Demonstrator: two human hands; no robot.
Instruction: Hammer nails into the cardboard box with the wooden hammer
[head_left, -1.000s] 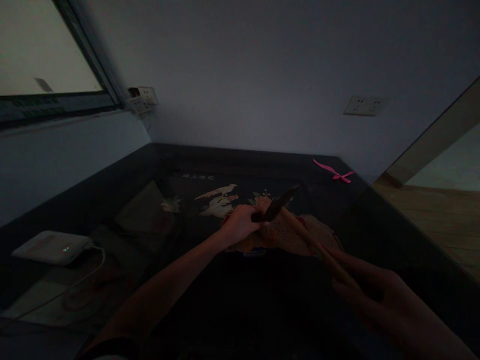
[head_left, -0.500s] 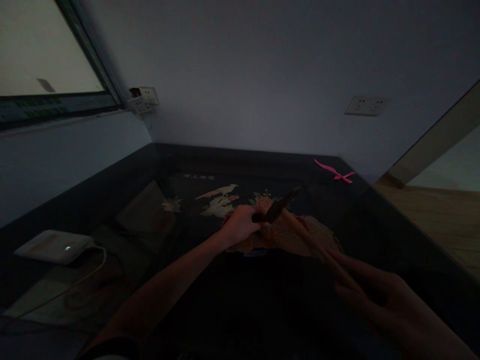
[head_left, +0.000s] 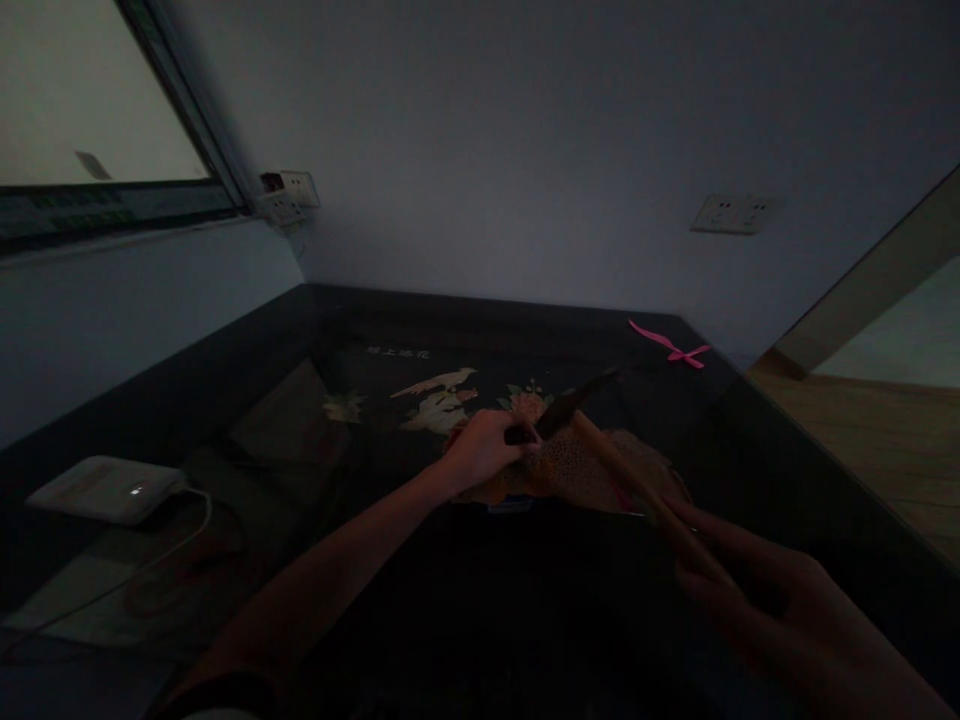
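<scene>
The picture is dark. In the lower right, my right hand (head_left: 780, 590) is closed round the wooden handle of a hammer (head_left: 611, 455). The hammer's dark metal head is tilted just to the right of my left fingertips. My left hand (head_left: 487, 450) is closed in a pinch, its fingers close to the hammer head; what they pinch is too dark and small to make out. Beneath both lies a tan and orange dotted piece (head_left: 574, 465), with some red showing, on the black tabletop (head_left: 480, 325). A small blue patch (head_left: 510, 504) shows at its near edge.
A white power bank (head_left: 105, 490) with a lit display and a cable sits at the left. Near the far right corner lies a pink ribbon (head_left: 675, 350). Bird and flower pictures (head_left: 442, 400) decorate the tabletop. The wall behind carries sockets (head_left: 731, 213).
The hammer head has shifted slightly right and away from my left fingers, and my right hand has moved a little right with it. My left hand has stayed almost in place.
</scene>
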